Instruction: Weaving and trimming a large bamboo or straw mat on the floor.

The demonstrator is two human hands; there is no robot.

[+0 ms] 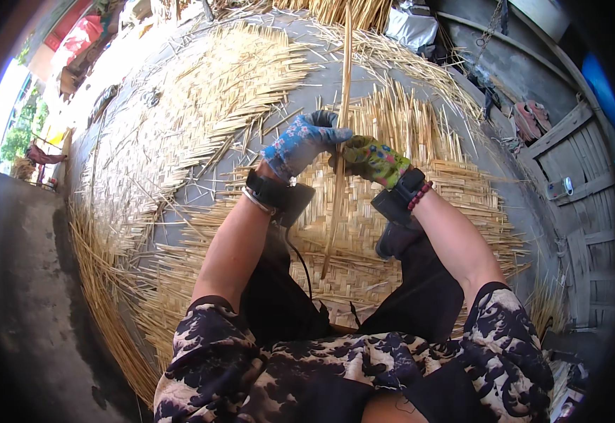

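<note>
My left hand (306, 143) wears a blue flowered glove, and my right hand (372, 159) a green flowered one. Both are closed on a bundle of long, flat reed strips (335, 221), held upright in the picture at the centre, the left a little higher than the right. Beneath my hands and legs lies a woven reed mat (349, 261) with loose strip ends fraying out along its edges. Black wrist devices with bead bracelets sit on both wrists.
Another woven mat (180, 99) lies at the upper left, loose reeds along its edge. Reed bundles (328, 10) and a silver sack (409, 28) are at the back. A concrete wall (18, 268) borders the left; wooden panels (582, 204) and pink shoes (529, 116) are on the right.
</note>
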